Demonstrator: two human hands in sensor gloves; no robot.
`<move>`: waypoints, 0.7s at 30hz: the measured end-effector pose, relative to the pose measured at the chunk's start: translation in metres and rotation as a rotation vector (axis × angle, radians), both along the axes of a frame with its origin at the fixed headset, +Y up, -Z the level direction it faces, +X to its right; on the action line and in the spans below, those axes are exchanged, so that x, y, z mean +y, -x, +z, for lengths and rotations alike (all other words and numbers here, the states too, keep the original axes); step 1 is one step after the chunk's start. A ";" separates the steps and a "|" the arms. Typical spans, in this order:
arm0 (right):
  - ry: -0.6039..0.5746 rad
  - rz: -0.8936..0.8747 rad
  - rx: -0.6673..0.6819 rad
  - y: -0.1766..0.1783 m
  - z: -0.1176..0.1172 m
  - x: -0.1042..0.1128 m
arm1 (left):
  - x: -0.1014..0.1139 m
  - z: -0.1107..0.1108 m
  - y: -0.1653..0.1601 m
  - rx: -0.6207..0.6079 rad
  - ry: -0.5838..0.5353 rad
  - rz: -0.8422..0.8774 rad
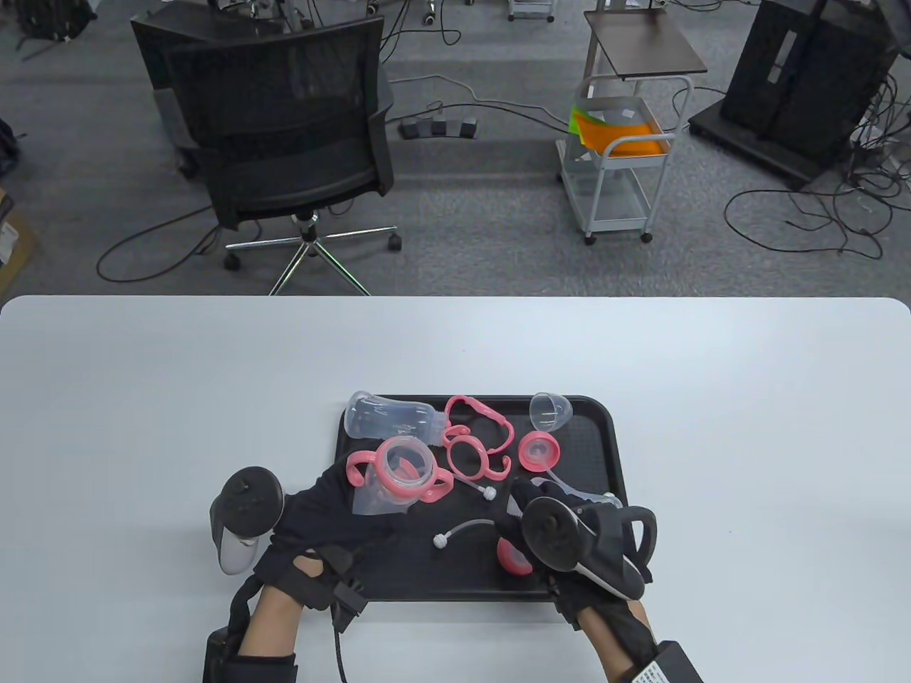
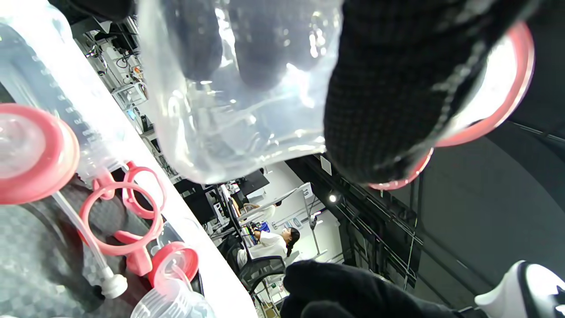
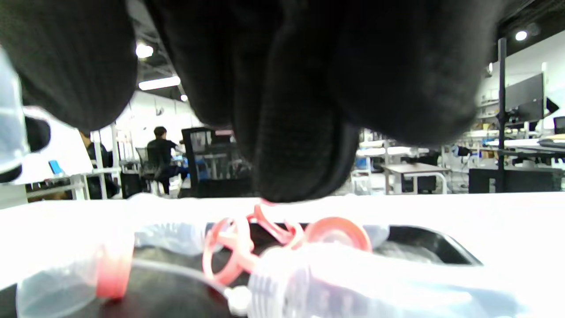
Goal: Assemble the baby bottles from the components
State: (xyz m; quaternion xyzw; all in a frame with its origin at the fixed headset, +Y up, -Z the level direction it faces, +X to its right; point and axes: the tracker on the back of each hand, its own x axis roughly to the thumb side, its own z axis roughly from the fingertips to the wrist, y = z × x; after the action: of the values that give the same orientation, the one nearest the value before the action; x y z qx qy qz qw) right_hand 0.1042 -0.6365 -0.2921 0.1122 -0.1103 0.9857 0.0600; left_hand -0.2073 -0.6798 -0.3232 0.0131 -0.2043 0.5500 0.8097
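Nearest, the right hand [image 1: 569, 541] hovers low over the black tray [image 1: 612, 441], its grip hidden. Beside it, the left hand [image 1: 334, 512] grips a clear bottle [image 1: 388, 491] with a pink handle ring [image 1: 406, 466], mouth tilted up. No writing is legible.

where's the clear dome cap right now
In the table view the clear dome cap lies at the tray's far right corner, just beyond the pink nipple ring.
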 end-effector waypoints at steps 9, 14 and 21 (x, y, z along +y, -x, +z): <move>0.161 0.137 0.003 0.006 -0.009 -0.020 | 0.000 0.001 0.002 0.033 0.010 0.003; 0.206 0.196 0.012 0.014 -0.010 -0.029 | -0.001 0.000 0.002 0.037 0.016 0.000; 0.257 0.314 0.027 0.025 -0.009 -0.040 | -0.002 0.000 -0.001 0.036 0.022 -0.035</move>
State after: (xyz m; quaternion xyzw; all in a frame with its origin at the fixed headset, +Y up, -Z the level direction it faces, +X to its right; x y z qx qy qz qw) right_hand 0.0793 -0.6763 -0.3009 0.1328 0.0362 0.9873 -0.0792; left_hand -0.2063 -0.6823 -0.3228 0.0104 -0.1840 0.5376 0.8228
